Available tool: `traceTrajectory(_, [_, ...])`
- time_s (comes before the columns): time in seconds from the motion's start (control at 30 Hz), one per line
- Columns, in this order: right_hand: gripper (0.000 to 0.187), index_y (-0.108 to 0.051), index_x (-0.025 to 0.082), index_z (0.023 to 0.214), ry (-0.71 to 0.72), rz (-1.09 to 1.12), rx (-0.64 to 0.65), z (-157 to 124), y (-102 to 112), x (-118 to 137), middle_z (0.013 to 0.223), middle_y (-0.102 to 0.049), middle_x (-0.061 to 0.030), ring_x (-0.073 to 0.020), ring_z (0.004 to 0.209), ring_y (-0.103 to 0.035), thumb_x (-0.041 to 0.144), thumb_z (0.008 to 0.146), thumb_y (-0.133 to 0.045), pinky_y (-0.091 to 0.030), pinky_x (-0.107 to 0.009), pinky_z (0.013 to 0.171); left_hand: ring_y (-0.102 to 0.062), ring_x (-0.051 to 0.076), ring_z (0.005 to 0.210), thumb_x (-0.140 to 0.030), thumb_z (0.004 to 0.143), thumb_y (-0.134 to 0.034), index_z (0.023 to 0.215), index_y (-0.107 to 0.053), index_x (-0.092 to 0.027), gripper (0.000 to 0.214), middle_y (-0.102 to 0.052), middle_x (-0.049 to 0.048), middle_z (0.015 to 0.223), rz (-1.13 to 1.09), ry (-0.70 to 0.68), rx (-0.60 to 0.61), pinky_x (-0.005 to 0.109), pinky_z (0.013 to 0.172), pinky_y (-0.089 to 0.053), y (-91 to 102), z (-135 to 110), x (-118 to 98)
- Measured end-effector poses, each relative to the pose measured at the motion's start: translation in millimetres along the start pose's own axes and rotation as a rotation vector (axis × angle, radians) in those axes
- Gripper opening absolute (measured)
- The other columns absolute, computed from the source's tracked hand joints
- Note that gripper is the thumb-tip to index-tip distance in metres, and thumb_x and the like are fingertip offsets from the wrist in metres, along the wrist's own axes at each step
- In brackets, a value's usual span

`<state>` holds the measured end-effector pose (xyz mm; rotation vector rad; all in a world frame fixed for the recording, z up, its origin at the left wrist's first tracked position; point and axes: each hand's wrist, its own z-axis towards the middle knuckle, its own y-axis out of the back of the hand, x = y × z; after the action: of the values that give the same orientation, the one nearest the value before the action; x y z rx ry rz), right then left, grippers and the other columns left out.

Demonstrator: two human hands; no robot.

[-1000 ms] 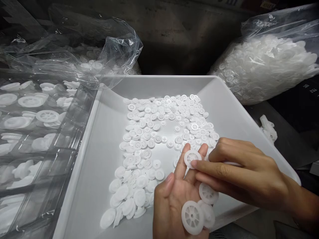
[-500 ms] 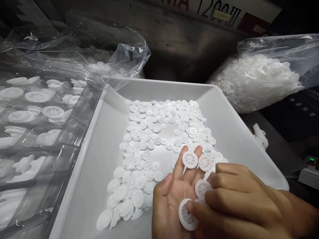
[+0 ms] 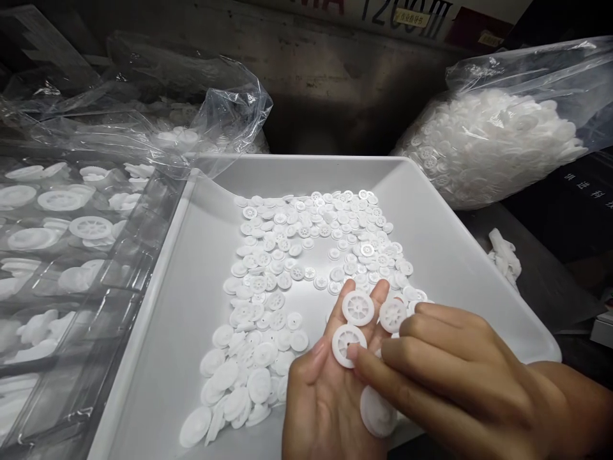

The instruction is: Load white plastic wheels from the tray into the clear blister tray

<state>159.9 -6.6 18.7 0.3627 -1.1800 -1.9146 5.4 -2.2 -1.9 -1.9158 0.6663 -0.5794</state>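
My left hand (image 3: 328, 396) lies palm up over the near edge of a white tray (image 3: 191, 306), fingers stretched out, with several white plastic wheels (image 3: 358, 308) resting on its fingers and palm. My right hand (image 3: 445, 377) reaches across from the right. Its fingertips press on one wheel (image 3: 345, 342) lying on the left fingers. Another wheel (image 3: 378, 412) sits lower on the left palm under the right hand. A spread of small white wheels (image 3: 297, 255) covers the tray floor just beyond both hands.
A clear plastic bag (image 3: 493, 147) full of white wheels stands at the right. At the left, clear plastic blister trays (image 3: 71, 243) hold larger white wheels under crumpled film (image 3: 201, 121). A dark machine wall (image 3: 335, 76) rises behind. White scraps (image 3: 505, 259) lie right of the tray.
My right hand has slid a wheel from the lower palm up to the left fingers, beside the wheel at the fingertips. The view has shifted slightly.
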Motion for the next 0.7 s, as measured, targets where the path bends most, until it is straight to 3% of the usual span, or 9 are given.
traceTrajectory(0.17, [0.033,-0.07,-0.001,0.103,0.004,0.084,0.101,6,10,-6,0.069,-0.065,-0.0057,-0.0158,0.059,-0.053,0.006,0.104,-0.038,-0.041,-0.034,0.053,-0.06,0.021,0.135,-0.031,0.099,-0.04,0.165,-0.011,-0.013,0.074,-0.071,0.0121,0.137,0.002,-0.035,-0.013,0.035,0.12,-0.036,-3.0,1,2])
traceTrajectory(0.3, [0.022,-0.069,0.009,0.091,-0.032,0.094,0.128,-1,10,-3,0.072,-0.065,-0.0036,-0.0147,0.061,-0.056,0.015,0.104,-0.052,-0.043,-0.033,0.054,-0.059,0.024,0.136,-0.033,0.101,-0.037,0.163,-0.023,-0.014,0.066,-0.067,0.0125,0.142,-0.013,-0.03,-0.077,0.039,0.121,-0.035,-7.0,0,2])
traceTrajectory(0.43, [0.021,-0.066,0.016,0.089,-0.016,0.107,0.087,-11,6,0,0.071,-0.064,0.001,-0.0134,0.064,-0.06,0.019,0.105,-0.054,-0.052,-0.034,0.065,-0.051,0.024,0.143,-0.036,0.102,-0.035,0.164,-0.019,-0.016,0.067,-0.059,0.0145,0.151,-0.018,-0.023,-0.088,0.042,0.123,-0.032,-5.7,3,1])
traceTrajectory(0.53, [0.012,-0.067,0.015,0.097,-0.004,0.085,0.097,-12,5,-1,0.075,-0.067,0.0013,-0.0137,0.067,-0.062,0.018,0.103,-0.057,-0.054,-0.035,0.067,-0.048,0.027,0.145,-0.037,0.1,-0.04,0.163,-0.022,-0.014,0.07,-0.057,0.0171,0.151,-0.002,-0.064,-0.046,0.045,0.122,-0.034,-0.4,6,2])
traceTrajectory(0.7, [0.021,-0.067,0.013,0.098,-0.012,0.071,0.224,-7,9,-4,0.074,-0.064,0.0015,-0.0134,0.064,-0.059,0.019,0.107,-0.049,-0.051,-0.035,0.063,-0.049,0.032,0.144,-0.039,0.099,-0.039,0.161,-0.029,-0.01,0.069,-0.061,0.0195,0.145,0.035,-0.082,-0.052,0.049,0.122,-0.035,1.0,5,3])
